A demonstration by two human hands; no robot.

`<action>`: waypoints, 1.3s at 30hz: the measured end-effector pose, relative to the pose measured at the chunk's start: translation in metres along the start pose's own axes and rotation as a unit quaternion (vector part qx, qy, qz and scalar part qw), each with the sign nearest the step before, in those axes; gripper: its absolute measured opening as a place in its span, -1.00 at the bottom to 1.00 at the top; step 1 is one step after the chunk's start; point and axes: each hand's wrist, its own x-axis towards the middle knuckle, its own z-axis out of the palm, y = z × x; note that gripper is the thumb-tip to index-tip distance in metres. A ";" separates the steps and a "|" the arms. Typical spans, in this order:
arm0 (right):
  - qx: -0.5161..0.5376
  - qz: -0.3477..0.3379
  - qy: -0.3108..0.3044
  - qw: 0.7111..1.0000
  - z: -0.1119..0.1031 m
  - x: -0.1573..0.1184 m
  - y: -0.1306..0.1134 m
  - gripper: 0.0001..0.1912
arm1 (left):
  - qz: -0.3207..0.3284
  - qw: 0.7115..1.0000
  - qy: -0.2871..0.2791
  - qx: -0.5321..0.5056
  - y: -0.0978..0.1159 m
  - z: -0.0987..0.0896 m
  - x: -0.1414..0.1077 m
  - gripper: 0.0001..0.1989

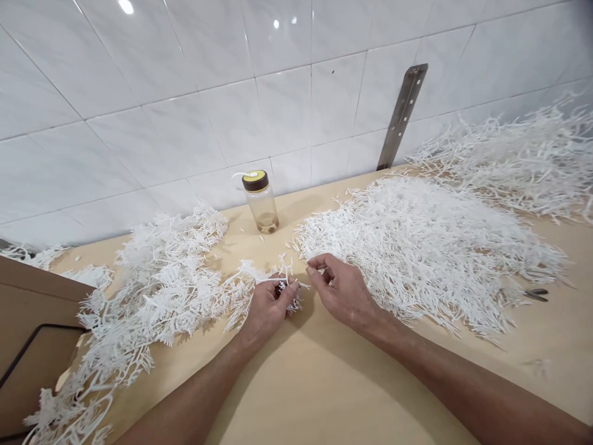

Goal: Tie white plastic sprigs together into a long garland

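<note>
My left hand [270,303] is closed, thumb against fingers, on a white branched plastic sprig [286,267] whose thin twigs stick out above and to the right. Just right of it, my right hand [345,290] is curled with its fingertips drawn together; whatever is between them is too small to make out. Left of my left hand spreads a heap of white branched sprigs [180,284], reaching the table's near left edge. Behind and right of my right hand lies a broad pile of short, thin white pieces [430,247].
A clear bottle [262,207] with a dark and yellow lid stands near the tiled wall [287,111]. A metal bracket [402,117] leans there. More long white strands [519,161] lie far right, near a small dark metal tool [537,295]. A cardboard box [41,334] is at left.
</note>
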 end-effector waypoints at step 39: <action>0.169 0.094 -0.185 0.963 0.000 0.000 -0.017 -0.78 | -0.072 0.988 0.021 -0.133 0.006 0.000 0.005 -0.59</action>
